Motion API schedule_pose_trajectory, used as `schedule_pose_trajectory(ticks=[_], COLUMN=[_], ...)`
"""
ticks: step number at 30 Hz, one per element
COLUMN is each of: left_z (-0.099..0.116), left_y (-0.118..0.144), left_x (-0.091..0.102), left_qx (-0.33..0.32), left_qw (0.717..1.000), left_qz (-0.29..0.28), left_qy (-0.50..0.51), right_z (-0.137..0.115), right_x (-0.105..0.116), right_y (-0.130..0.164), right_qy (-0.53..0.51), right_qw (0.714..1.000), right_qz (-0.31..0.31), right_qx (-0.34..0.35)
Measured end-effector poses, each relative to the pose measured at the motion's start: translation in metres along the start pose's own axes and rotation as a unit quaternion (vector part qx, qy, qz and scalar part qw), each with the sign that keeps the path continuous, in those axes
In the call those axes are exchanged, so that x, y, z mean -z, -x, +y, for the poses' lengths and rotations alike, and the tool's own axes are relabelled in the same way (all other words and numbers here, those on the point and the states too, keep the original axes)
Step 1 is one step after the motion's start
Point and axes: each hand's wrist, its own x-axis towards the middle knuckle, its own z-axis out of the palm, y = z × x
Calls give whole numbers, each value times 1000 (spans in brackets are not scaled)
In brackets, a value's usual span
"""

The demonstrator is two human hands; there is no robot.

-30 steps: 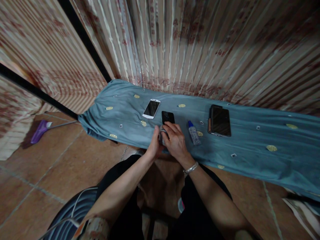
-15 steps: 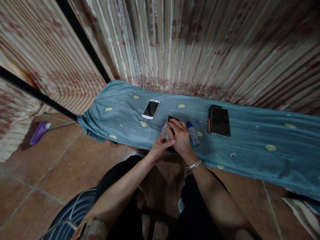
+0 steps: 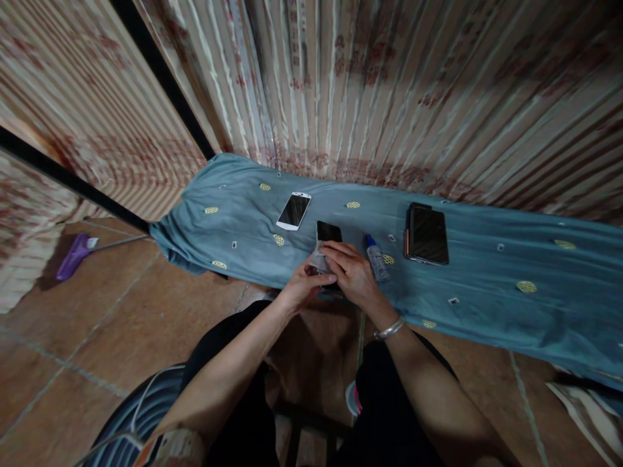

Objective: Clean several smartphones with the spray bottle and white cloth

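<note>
Wiping a black phone (image 3: pixel 328 232) with a small pale cloth (image 3: pixel 320 261), judging by the pose. Lying flat near the front edge of the blue-clothed table (image 3: pixel 487 305), screen up, long axis running away from the body toward the curtain (image 3: pixel 389 84), far end uncovered. Right hand (image 3: pixel 351 272) pressing the cloth onto the near half, fingers curled over it. Left hand (image 3: pixel 302 288) alongside, fingers seemingly pinching the phone's near edge, though hidden too much to be sure. Next calling for steady hold and even strokes up the long axis. Close by: spray bottle (image 3: pixel 376 257) just right, white phone (image 3: pixel 294 211) beyond left, larger dark device (image 3: pixel 427 234) well right.
</note>
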Motion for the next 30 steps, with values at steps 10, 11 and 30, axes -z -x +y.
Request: schedule_pose_trajectory(ticks=[10,11,30], left_z=[-8,-10,-13], left_y=[4,5,13], left_x=[-1,-1,-3], left_qx=[-33,-28,27], left_qw=[999,998,997], left_qz=[-13,-18,-50], left_qy=[-40,-48,-53], right_z=[7,9,12], right_x=[0,0,1], right_y=[-2,-3,-5], right_qy=[40,46,65], right_qw=[999,998,997], right_qz=[28,29,10], right_qx=[-18,-22,-49])
